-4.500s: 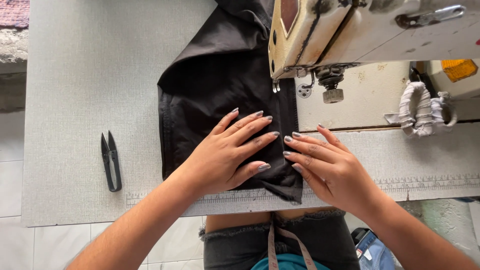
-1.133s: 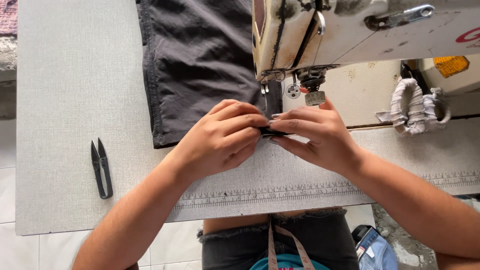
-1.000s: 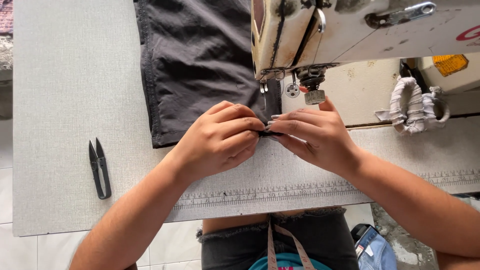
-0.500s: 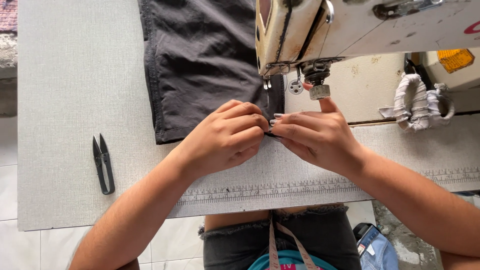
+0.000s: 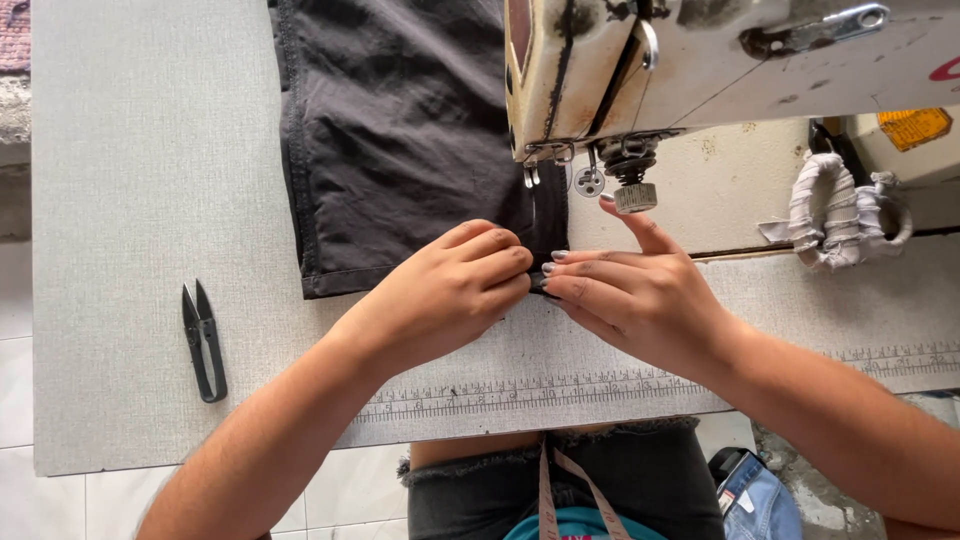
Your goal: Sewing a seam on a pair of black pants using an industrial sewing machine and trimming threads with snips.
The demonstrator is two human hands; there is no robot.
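Both hands have come together. The left hand [image 5: 455,290] and right hand [image 5: 625,295] pinch the near edge of the black cloth [image 5: 400,140], now under the sewing machine [image 5: 700,75], ready for stitching.

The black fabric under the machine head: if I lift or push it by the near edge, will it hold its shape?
Probably not. The black fabric lies flat with soft wrinkles, so it likely drapes limp when lifted. Pushed, it would probably bunch rather than slide as one piece; the left hand and right hand both pinch its near edge. It looks thin, likely light.
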